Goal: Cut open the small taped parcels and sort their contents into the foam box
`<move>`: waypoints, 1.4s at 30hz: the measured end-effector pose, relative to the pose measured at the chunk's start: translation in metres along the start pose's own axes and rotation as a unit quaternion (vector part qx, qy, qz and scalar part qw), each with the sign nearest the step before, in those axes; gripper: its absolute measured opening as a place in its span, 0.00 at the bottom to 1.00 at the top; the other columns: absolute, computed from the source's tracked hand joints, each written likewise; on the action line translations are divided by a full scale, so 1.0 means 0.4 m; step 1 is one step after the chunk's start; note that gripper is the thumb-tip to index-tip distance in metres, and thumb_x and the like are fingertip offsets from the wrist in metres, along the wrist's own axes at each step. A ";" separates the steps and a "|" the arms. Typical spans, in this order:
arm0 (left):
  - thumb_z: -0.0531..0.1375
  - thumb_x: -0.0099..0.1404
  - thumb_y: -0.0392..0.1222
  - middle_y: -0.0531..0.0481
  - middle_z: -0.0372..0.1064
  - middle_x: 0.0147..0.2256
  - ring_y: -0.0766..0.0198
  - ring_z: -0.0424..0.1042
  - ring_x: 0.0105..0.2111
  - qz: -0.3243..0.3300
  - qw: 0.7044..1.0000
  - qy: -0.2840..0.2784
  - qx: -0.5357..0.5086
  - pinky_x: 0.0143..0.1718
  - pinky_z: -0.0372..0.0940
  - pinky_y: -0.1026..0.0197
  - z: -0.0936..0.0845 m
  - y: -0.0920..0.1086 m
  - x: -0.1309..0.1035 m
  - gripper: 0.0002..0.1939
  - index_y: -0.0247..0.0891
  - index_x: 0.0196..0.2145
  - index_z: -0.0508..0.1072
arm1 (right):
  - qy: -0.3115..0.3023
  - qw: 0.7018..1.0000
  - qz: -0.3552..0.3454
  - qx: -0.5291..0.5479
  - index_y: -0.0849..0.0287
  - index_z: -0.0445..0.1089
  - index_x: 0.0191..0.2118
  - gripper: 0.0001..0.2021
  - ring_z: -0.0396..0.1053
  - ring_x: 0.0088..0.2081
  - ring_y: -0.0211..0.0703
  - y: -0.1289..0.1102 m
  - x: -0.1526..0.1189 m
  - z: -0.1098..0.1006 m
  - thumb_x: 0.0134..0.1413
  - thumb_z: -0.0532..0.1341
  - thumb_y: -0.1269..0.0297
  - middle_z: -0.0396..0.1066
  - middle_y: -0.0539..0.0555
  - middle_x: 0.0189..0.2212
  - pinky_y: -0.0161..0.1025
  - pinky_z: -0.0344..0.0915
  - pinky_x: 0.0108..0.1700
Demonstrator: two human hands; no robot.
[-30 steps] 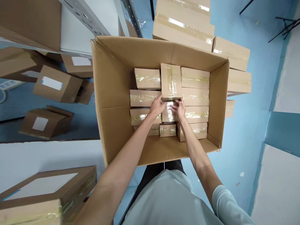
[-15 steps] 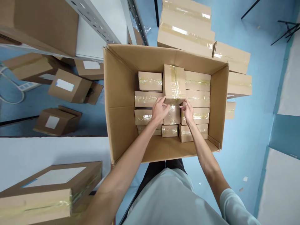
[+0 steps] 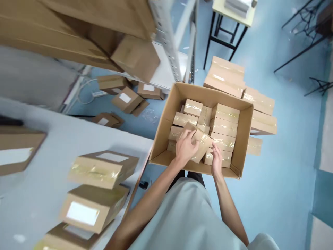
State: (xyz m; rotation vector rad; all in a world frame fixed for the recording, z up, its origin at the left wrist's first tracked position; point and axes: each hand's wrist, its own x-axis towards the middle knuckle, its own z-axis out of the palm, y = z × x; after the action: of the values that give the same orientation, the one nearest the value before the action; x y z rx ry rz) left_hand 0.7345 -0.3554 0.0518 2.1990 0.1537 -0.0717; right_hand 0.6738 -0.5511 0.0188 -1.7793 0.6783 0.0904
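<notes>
A small taped cardboard box (image 3: pixel 203 143) is tilted above the near middle of a large open carton (image 3: pixel 162 133). My left hand (image 3: pixel 186 147) has its fingers over the box's left side and grips it. Beside the box's right corner is my right hand (image 3: pixel 216 159), its fingers stretched out and seeming to touch that corner. Several similar taped boxes (image 3: pixel 225 126) are stacked in rows inside the carton. The held box and my hands hide part of the middle and near rows.
A metal shelving frame (image 3: pixel 169 45) rises behind the carton's left corner. Stacked boxes (image 3: pixel 104 170) stand on the white table (image 3: pixel 62 135) at left. More cartons (image 3: pixel 226 76) sit behind the carton, and a small table (image 3: pixel 230 10) stands farther back.
The small box has come toward me from the carton's far middle and is now tilted. My left hand has gripped it. The view has swung left, showing more of the table.
</notes>
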 end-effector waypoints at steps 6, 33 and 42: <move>0.65 0.66 0.36 0.43 0.79 0.56 0.45 0.80 0.57 -0.111 0.985 0.124 -0.044 0.66 0.77 0.43 -0.124 -0.041 -0.207 0.27 0.47 0.62 0.82 | -0.158 0.985 -0.058 -0.027 0.51 0.80 0.68 0.32 0.75 0.72 0.61 -0.082 -0.132 0.040 0.69 0.56 0.41 0.77 0.64 0.69 0.62 0.72 0.72; 0.65 0.75 0.48 0.35 0.64 0.60 0.47 0.70 0.65 -0.257 0.622 0.735 0.086 0.64 0.76 0.43 -0.646 -0.335 -1.459 0.29 0.39 0.70 0.68 | -0.750 0.614 -0.232 -0.082 0.46 0.63 0.82 0.41 0.64 0.79 0.60 0.010 -1.305 0.558 0.73 0.67 0.36 0.61 0.62 0.78 0.56 0.68 0.78; 0.62 0.74 0.51 0.37 0.69 0.53 0.50 0.75 0.56 -0.314 0.611 0.719 -0.109 0.61 0.77 0.47 -0.537 -0.759 -1.610 0.17 0.39 0.53 0.73 | -0.745 0.592 -0.203 -0.230 0.54 0.70 0.79 0.48 0.60 0.81 0.64 0.263 -1.361 0.688 0.64 0.68 0.28 0.58 0.66 0.82 0.58 0.70 0.76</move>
State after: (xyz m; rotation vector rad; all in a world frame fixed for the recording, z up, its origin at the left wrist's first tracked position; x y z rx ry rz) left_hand 0.0539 -0.0590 0.0055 1.3038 1.6955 1.2818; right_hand 0.2477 -0.1034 0.0538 -1.5579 -1.0743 1.3690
